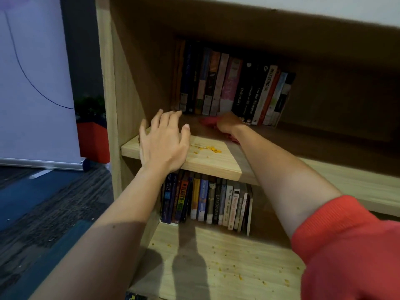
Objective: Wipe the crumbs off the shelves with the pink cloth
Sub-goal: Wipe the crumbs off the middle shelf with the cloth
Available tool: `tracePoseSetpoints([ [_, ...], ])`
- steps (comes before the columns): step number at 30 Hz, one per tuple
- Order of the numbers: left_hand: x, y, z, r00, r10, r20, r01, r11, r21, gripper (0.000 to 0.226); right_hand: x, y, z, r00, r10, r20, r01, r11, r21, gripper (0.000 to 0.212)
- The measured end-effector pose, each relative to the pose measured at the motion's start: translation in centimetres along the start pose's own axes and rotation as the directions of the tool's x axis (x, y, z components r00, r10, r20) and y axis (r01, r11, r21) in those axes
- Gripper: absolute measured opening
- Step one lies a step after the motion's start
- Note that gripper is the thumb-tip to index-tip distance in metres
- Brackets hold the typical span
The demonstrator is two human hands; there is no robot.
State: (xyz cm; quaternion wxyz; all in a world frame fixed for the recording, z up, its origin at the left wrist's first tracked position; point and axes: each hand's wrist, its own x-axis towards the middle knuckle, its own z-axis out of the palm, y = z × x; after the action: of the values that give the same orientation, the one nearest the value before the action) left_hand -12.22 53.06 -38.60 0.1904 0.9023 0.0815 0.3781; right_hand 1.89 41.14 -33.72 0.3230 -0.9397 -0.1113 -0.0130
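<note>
My right hand (pixel 228 124) reaches deep onto the middle wooden shelf (pixel 218 164) and presses the pink cloth (pixel 207 121) down in front of the books; the hand is blurred. My left hand (pixel 163 141) rests flat on the shelf's front left part, fingers spread, holding nothing. A small pile of yellow crumbs (pixel 208 148) lies on the shelf between my two hands, near the front edge. More crumbs (pixel 240 276) are scattered over the lower shelf (pixel 205 245).
A row of upright books (pixel 233 87) stands at the back of the middle shelf, another row of books (pixel 207 202) on the shelf below. Left of the bookcase are a white board (pixel 36 83), a red planter (pixel 93 141) and striped carpet (pixel 43 204).
</note>
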Motion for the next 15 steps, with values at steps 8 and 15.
tracePoseSetpoints([
  [8, -0.1, 0.1, -0.1, 1.0, -0.002, 0.014, 0.002, 1.0, -0.007, 0.056, -5.4, -1.8, 0.7, 0.913, -0.341, 0.226, 0.337, 0.94, 0.059, 0.035],
  [15, -1.9, -0.2, -2.5, 0.997, 0.001, 0.074, 0.015, 0.978, -0.207, 0.043, -11.0, -1.0, -0.4, 0.865, -0.442, 0.238, 0.435, 0.897, 0.082, 0.04],
])
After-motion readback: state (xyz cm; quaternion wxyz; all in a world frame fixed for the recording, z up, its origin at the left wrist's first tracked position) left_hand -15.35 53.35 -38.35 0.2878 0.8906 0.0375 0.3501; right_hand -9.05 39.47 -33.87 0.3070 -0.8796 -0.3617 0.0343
